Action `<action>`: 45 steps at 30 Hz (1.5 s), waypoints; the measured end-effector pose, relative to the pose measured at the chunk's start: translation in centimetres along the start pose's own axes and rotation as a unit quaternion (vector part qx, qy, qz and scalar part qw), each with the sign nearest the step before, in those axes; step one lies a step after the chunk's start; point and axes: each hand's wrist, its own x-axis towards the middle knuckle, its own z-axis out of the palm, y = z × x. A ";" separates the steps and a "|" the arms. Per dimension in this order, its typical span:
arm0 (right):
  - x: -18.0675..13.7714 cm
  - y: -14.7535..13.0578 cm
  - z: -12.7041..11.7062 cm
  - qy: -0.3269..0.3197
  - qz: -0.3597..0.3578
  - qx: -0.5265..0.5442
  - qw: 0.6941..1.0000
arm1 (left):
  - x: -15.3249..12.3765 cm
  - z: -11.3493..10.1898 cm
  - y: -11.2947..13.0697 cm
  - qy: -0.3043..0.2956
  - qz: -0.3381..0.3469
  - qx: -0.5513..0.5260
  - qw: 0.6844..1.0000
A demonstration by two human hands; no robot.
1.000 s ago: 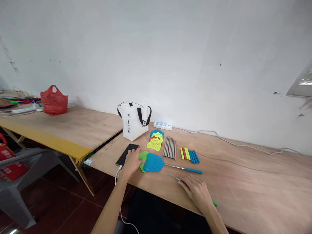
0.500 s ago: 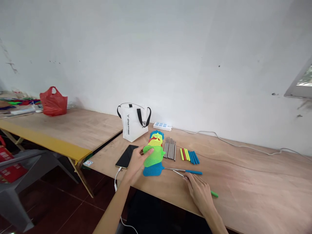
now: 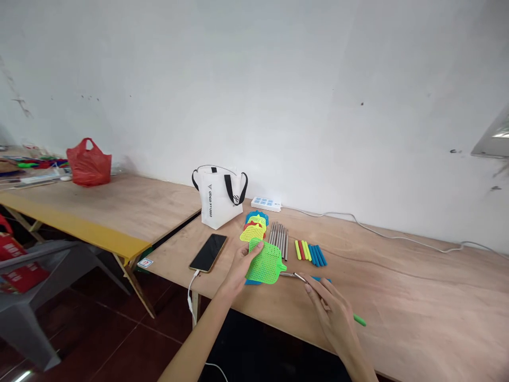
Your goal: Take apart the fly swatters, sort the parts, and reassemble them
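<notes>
My left hand (image 3: 241,265) pinches a green mesh fly swatter head (image 3: 265,262) by its edge, tilted above the table. My right hand (image 3: 332,310) is closed on a thin metal rod (image 3: 299,277) with a green grip (image 3: 359,320) at its far end. The rod's tip points toward the short neck of the green head, with a small gap between them. Behind the green head lies a blue fly swatter, mostly covered; bits of its blue mesh (image 3: 253,282) and blue handle (image 3: 321,279) show.
Stacked mesh heads (image 3: 254,232), metal rods (image 3: 279,239) and coloured grips (image 3: 310,253) lie farther back. A phone (image 3: 208,253) on a cable, a white bag (image 3: 220,199) and a power strip (image 3: 266,203) stand around them. A red bag (image 3: 89,164) sits on the left table.
The green head has moved right and turned in my left hand, its neck now near the rod. My right hand has raised the rod's tip slightly.
</notes>
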 end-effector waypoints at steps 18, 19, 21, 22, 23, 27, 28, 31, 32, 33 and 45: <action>-0.1 -0.3 -0.8 -0.036 -0.074 -0.132 0.988 | -0.4 0.3 -0.5 -0.029 0.044 0.127 0.990; 0.0 -0.3 -0.8 -0.034 -0.091 -0.155 0.983 | -0.6 0.4 -0.5 -0.029 0.055 0.144 0.988; 0.0 -0.5 -0.9 -0.024 -0.121 -0.190 0.974 | -0.8 0.8 -0.7 -0.029 0.073 0.168 0.983; 0.0 -0.5 -0.8 -0.019 -0.133 -0.200 0.970 | -0.9 0.9 -0.9 -0.029 0.080 0.174 0.981; 0.0 -0.6 -0.8 -0.014 -0.143 -0.205 0.968 | -1.0 1.1 -1.0 -0.031 0.083 0.177 0.980; 0.0 -0.9 -0.5 -0.010 -0.154 -0.209 0.966 | -1.0 1.4 -1.4 -0.034 0.085 0.165 0.982; 0.0 -0.9 -0.3 -0.009 -0.154 -0.211 0.965 | -1.0 1.4 -1.4 -0.035 0.079 0.158 0.984; -0.1 -0.3 0.3 -0.013 -0.140 -0.207 0.968 | -0.7 1.1 -1.2 -0.036 0.055 0.142 0.988; -0.1 0.1 0.5 -0.025 -0.128 -0.201 0.971 | -0.5 0.9 -1.2 -0.033 0.050 0.140 0.988; -0.1 0.7 0.7 -0.043 -0.112 -0.192 0.974 | -0.3 0.7 -1.1 -0.026 0.049 0.140 0.989; -0.8 8.0 -0.3 -0.146 0.064 -0.143 0.977 | 2.8 -5.8 -0.4 -0.048 -0.070 0.205 0.975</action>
